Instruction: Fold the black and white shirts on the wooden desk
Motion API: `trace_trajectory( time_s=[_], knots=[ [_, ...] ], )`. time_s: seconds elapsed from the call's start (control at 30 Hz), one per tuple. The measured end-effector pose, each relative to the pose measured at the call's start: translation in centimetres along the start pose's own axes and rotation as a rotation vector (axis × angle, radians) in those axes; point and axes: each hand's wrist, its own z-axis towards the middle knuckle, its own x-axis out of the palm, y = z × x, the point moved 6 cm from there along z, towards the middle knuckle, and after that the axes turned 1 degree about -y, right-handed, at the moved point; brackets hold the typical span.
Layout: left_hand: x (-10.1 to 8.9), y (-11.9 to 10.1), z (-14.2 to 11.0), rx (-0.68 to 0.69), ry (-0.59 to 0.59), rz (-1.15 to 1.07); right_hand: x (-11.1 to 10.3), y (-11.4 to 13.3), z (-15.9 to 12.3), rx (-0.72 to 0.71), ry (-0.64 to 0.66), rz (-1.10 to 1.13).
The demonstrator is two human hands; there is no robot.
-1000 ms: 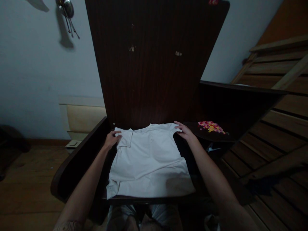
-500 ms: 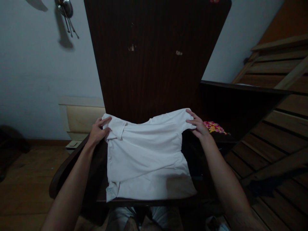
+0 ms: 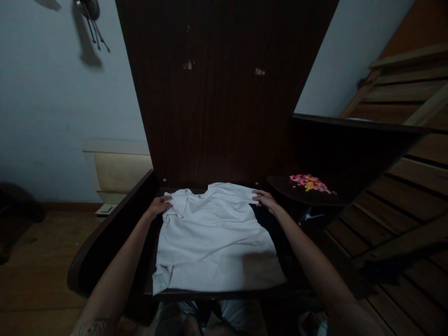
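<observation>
A white short-sleeved shirt (image 3: 213,242) lies spread on a dark wooden surface, with its neck opening at the far side and its hem at the near edge. Wrinkles cross its middle, and the near left corner is folded over. My left hand (image 3: 160,206) pinches the sleeve at the far left. At the opposite side, my right hand (image 3: 265,199) has its fingers closed on the other sleeve's end. My thumbs are partly hidden.
A tall dark wooden panel (image 3: 220,102) rises behind the shirt. To the right, a small dark shelf (image 3: 280,185) carries a pink and yellow flower pattern (image 3: 310,182). A raised dark side board (image 3: 105,233) borders the left. Slatted wood (image 3: 402,200) stands at the far right.
Both hands have lowered the shirt's upper part onto the surface and moved closer together. The neck opening now lies flatter, and the view has shifted slightly.
</observation>
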Motion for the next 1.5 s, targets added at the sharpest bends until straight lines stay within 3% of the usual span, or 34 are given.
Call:
trace_trajectory(
  time_s=[0.23, 0.4, 0.47, 0.57, 0.67, 0.73, 0.8, 0.87, 0.93, 0.97, 1.1, 1.17, 1.27, 1.33, 1.5],
  knots=[
    [-1.6, -0.1, -0.8, 0.013, -0.098, 0.062, -1.5, 1.8, 0.8, -0.186, -0.152, -0.048],
    [-2.6, -0.2, -4.5, 0.105, -0.210, 0.290, -2.6, 1.6, -0.7, -0.186, -0.267, -0.385],
    [-2.6, 0.1, -6.7, 0.115, -0.201, 0.493, -2.0, 1.3, -2.1, -0.170, -0.124, -0.454],
    [-1.9, 1.3, -9.8, 0.036, -0.018, 0.656, -0.2, 0.5, -5.3, -0.071, 0.216, -0.459],
    [-1.1, 2.1, -12.0, -0.006, 0.143, 0.568, 1.1, -0.1, -8.6, -0.006, 0.477, -0.503],
    [-0.7, 2.2, -12.9, 0.004, 0.209, 0.433, 1.9, -0.5, -10.3, -0.035, 0.631, -0.545],
    [-0.5, 2.1, -13.6, 0.024, 0.214, 0.244, 2.0, -0.6, -11.0, -0.153, 0.618, -0.583],
    [-0.8, 2.1, -14.4, 0.027, 0.166, 0.002, 1.0, -0.4, -10.9, -0.260, 0.421, -0.580],
    [-0.8, 2.3, -15.4, -0.018, 0.152, -0.211, -0.2, -0.8, -11.1, -0.240, 0.268, -0.525],
    [-0.6, 2.4, -15.9, -0.051, 0.175, -0.279, -0.5, -1.1, -11.4, -0.186, 0.259, -0.489],
    [0.0, 2.3, -17.4, -0.113, 0.289, -0.380, 0.7, -1.4, -13.9, 0.030, 0.519, -0.224],
    [-0.8, 2.2, -17.1, -0.076, 0.208, -0.417, 1.4, -0.2, -15.2, 0.050, 0.613, -0.042],
    [-2.6, 2.5, -16.1, -0.038, 0.040, -0.448, 1.3, 1.7, -15.9, -0.006, 0.569, 0.110],
    [-3.5, 3.2, -15.6, -0.052, -0.005, -0.411, 1.1, 1.7, -16.1, -0.003, 0.553, 0.100],
    [-4.5, 4.9, -14.8, 0.032, 0.045, -0.108, 1.4, -1.3, -16.0, 0.092, 0.734, -0.125]
  ],
)
